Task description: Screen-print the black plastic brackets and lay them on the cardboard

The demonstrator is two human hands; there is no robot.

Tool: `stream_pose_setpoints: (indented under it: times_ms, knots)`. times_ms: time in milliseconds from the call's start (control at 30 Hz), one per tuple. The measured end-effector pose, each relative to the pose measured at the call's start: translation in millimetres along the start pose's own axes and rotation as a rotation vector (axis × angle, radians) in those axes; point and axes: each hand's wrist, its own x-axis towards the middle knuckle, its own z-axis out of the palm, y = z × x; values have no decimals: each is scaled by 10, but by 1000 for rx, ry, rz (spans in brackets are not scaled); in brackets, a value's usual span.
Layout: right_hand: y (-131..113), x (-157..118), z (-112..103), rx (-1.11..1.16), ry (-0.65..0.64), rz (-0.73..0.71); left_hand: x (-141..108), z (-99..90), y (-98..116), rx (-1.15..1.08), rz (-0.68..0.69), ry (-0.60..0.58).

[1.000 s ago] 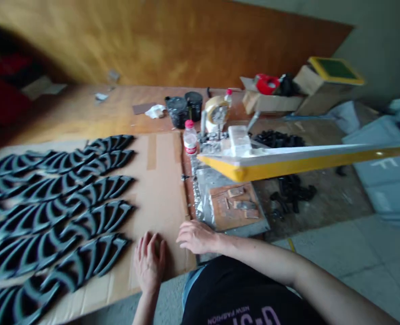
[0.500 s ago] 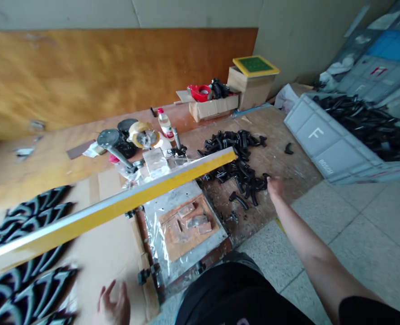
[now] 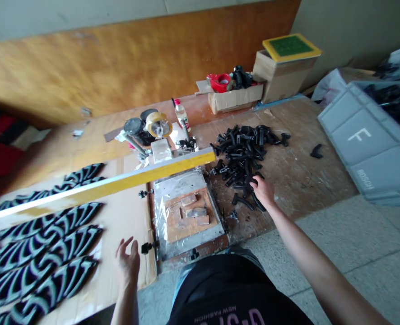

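Note:
My right hand [image 3: 263, 189] is at the near edge of a pile of black curved plastic parts [image 3: 242, 149], its fingers closed round one black part [image 3: 255, 177]. Over the cardboard [image 3: 125, 225] on the left, my left hand [image 3: 128, 257] hangs with fingers apart and nothing in it. Between the hands lies a metal plate fixture [image 3: 159, 189] with small blocks on a brown board [image 3: 200, 225]. A long yellow and silver bar [image 3: 146, 177] reaches across above it. Rows of black parts [image 3: 44, 257] lie on the cardboard at the left.
A grey crate [image 3: 365, 140] marked F stands at the right, holding black parts. At the back are a bottle [image 3: 181, 113], tape roll [image 3: 158, 125], small carton [image 3: 235, 98] with a red dispenser [image 3: 219, 83], and a taller box [image 3: 277, 74]. Black knobs [image 3: 149, 247] stick out beside the fixture.
The view has swung left. My right hand has drawn in slightly along the pile's near edge. My left hand has come up further into view, still open.

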Motion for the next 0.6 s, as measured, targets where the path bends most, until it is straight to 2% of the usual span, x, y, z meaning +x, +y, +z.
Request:
stream_pose_setpoints:
  times_ms: [100,200,267,333,400,467,533,600]
  knots:
    - [-307,-98,-32,-33,62,-284,2,-72,300,-203,-21,10]
    - [-834,-355,134,91,-67,-628,65,-171,793,-355,34,28]
    - [-1230,-574,299,122,-170,-837,132,-268,1205,-483,156,68]
    - [-1591,-755,452,91,-223,-995,204,-389,1625,-720,250,77]
    - [-1868,-864,560,28,-230,-1111,273,-514,1982,-905,310,74]
    - [-2042,-916,614,-30,-220,-1173,326,-622,2215,-1002,333,53]
    - [-2112,-947,624,-65,-214,-1176,340,-696,2298,-1006,335,18]
    - [-2093,-967,603,-65,-217,-1142,299,-742,2239,-965,340,1]
